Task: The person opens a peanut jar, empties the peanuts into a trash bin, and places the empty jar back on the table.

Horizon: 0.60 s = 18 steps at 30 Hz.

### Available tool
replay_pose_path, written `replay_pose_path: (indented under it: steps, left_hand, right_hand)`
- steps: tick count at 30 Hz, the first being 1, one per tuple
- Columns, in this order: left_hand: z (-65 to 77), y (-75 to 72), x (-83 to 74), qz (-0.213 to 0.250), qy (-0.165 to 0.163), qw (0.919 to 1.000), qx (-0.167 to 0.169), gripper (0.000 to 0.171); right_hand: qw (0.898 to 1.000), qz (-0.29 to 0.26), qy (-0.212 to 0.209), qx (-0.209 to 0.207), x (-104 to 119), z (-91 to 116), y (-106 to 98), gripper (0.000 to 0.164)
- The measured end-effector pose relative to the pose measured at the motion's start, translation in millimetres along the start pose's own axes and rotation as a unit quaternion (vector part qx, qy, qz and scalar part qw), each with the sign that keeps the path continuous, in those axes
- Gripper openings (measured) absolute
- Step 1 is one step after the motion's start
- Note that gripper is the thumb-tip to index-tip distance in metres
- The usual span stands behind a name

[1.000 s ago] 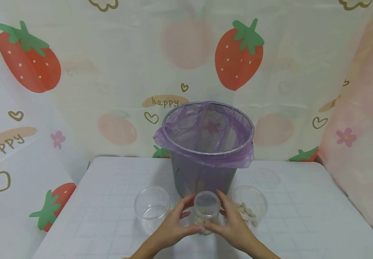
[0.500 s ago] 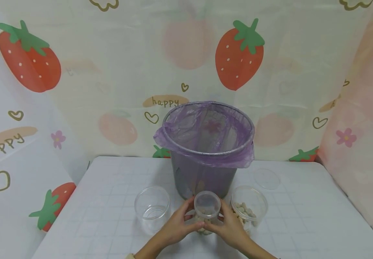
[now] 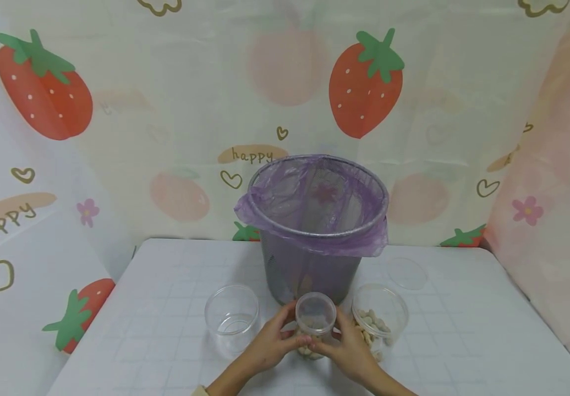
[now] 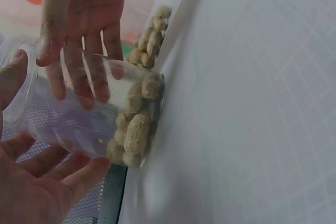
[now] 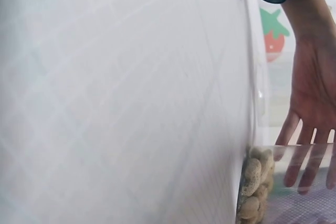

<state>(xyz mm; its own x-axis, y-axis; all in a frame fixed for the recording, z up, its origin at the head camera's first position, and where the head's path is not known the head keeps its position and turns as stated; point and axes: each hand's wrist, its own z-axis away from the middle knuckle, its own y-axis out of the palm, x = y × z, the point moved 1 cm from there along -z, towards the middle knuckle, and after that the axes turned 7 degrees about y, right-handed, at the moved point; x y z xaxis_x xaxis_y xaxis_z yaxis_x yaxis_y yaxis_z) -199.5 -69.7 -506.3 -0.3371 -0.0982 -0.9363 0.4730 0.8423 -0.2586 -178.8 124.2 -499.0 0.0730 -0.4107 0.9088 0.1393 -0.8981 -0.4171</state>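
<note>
A clear plastic jar (image 3: 316, 313) stands upright on the table between my two hands, with several unshelled peanuts (image 4: 135, 132) at its bottom. My left hand (image 3: 271, 345) holds its left side, the thumb toward the front and the fingers behind. On the other side my right hand (image 3: 348, 349) holds it in the same way; its long fingers show through the clear wall in both wrist views. Whether a lid sits on this jar I cannot tell. Just right of my right hand is a second clear jar (image 3: 400, 309) with peanuts in it.
Behind the hands stands a mesh bin (image 3: 285, 269) lined with a purple bag (image 3: 310, 245). To the left is another clear jar (image 3: 233, 308) with no peanuts visible. A clear round disc (image 3: 409, 274) lies at the back right of the white table (image 3: 166, 330).
Both hands have drawn in closer round the jar since one second ago, the right one shifting slightly left. The jar stays in nearly the same spot.
</note>
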Motion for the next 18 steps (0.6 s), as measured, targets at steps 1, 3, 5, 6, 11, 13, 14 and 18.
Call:
replay_pose_path:
  steps: [1, 3, 5, 6, 11, 13, 14, 18]
  left_hand:
    - [-0.3, 0.2, 0.4, 0.002, -0.001, 1.0000, 0.000, 0.075]
    - [-0.7, 0.4, 0.9, 0.004, 0.000, 1.0000, 0.000, 0.073]
    - [-1.2, 0.6, 0.7, 0.007, 0.000, 1.0000, 0.000, 0.071]
    - [-1.5, 0.7, 0.6, 0.008, 0.000, 1.0000, -0.001, 0.070]
    - [-1.5, 1.2, 0.3, 0.011, 0.000, 0.9999, 0.001, 0.071]
    - [-0.8, 1.3, 0.1, 0.013, 0.001, 0.9999, 0.002, 0.071]
    - [-0.5, 1.3, 0.2, 0.012, 0.001, 0.9999, 0.002, 0.071]
    - [0.7, 0.9, -0.1, 0.010, 0.002, 0.9999, 0.002, 0.072]
  right_hand:
    - [1.000, -0.001, -0.001, -0.001, 0.2, 0.1, 0.1, 0.085]
    - [1.000, -0.005, -0.001, -0.002, 0.9, 0.3, 0.1, 0.084]
    - [1.000, -0.010, 0.000, -0.001, 1.7, 0.4, 0.0, 0.083]
    - [1.000, -0.013, 0.000, 0.000, 2.2, 0.4, -0.2, 0.082]
    - [1.000, -0.017, 0.002, 0.003, 2.9, 0.5, -0.6, 0.081]
    - [1.000, -0.014, 0.002, 0.004, 2.5, 0.5, -0.3, 0.081]
    - [1.000, -0.012, 0.002, 0.004, 2.3, 0.5, 0.0, 0.081]
    - [1.000, -0.004, 0.005, 0.005, 1.6, 0.3, 0.7, 0.083]
